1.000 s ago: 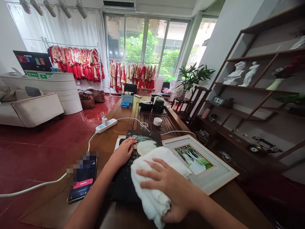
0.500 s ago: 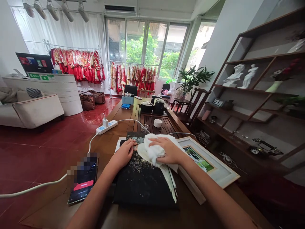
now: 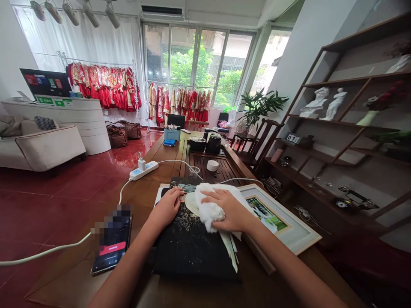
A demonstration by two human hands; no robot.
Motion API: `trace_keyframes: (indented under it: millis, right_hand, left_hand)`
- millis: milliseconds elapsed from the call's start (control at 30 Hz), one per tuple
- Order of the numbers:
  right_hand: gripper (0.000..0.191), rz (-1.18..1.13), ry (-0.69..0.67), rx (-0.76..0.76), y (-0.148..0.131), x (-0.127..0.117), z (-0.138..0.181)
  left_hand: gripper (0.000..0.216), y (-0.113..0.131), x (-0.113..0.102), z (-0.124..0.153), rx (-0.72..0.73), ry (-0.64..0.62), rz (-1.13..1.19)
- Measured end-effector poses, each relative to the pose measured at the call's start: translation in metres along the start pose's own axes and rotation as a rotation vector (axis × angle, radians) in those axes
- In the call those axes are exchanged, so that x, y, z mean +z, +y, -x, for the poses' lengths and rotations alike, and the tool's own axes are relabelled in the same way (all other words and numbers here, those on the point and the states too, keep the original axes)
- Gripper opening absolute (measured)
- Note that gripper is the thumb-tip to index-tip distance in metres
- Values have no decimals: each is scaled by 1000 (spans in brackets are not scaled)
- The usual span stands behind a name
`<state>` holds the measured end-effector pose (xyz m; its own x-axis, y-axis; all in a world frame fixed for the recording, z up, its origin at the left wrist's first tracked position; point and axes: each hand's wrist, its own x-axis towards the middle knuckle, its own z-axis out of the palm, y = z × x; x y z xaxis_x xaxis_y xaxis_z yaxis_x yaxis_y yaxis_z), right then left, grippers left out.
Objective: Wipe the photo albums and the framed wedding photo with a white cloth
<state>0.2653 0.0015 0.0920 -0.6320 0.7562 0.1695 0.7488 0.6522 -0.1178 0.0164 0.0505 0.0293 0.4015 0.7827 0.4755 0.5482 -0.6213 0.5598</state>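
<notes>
A black panel (image 3: 195,256) with a pale figure and speckled flowers pictured on it lies on the brown table in front of me. My left hand (image 3: 168,203) rests on its upper left edge, fingers laid on the surface with nothing in them. In my right hand (image 3: 231,209) is a fluffy white cloth (image 3: 208,214), pressed onto the panel's pale area and covering part of it. Under the panel's right side, light sheets stick out. Right of the cloth lies a white picture frame (image 3: 305,237) around a green landscape picture, partly hidden by my forearm.
A phone (image 3: 114,248) lies at the left table edge, near a cabled power strip (image 3: 144,170). Beyond the panel are a tea tray (image 3: 229,171), a white cup (image 3: 212,165) and black pots (image 3: 213,143). Shelves (image 3: 340,122) stand right.
My right hand and the white cloth have slid slightly right and toward me across the panel. My left hand stays in place.
</notes>
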Motion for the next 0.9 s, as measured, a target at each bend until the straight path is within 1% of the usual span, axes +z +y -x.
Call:
trace_keyframes:
  millis: [100,200,267,333,433,500,600,667,767,900]
  right_hand:
    - [65,-39,-84,-36,-27,-1,22]
    - [72,-100,-156,-124,-54,-3,39]
    - [74,-136,-194,-179,-64,-5,46]
    - [74,-149,-208,-190,-66,-7,47]
    - [69,-111,-160,-117,-49,-6,39]
    - [64,-62,-104,-52,-30,-4,29]
    - [60,-18,-19,-9,0,-2,9]
    - [54,2,35,34,15,-1,-5]
    - [50,15,77,88,28,0,-24]
    - [49,20,104,123,30,3,-35]
  left_hand:
    - [29,1,0,0,-7,-2,-2]
    - [28,2,-1,0,-11,1,-7]
    - [29,1,-1,0,-3,-5,-7]
    - [29,1,-1,0,2,-10,-4]
    - [29,-1,-1,0,5,-15,-4]
    - [29,-3,0,0,16,-15,-5]
    - [29,-6,1,0,34,-12,-4]
    - [29,-7,2,0,42,-9,-3]
    - [29,-8,2,1,46,-1,-10]
    - [28,-7,1,1,34,-2,-20]
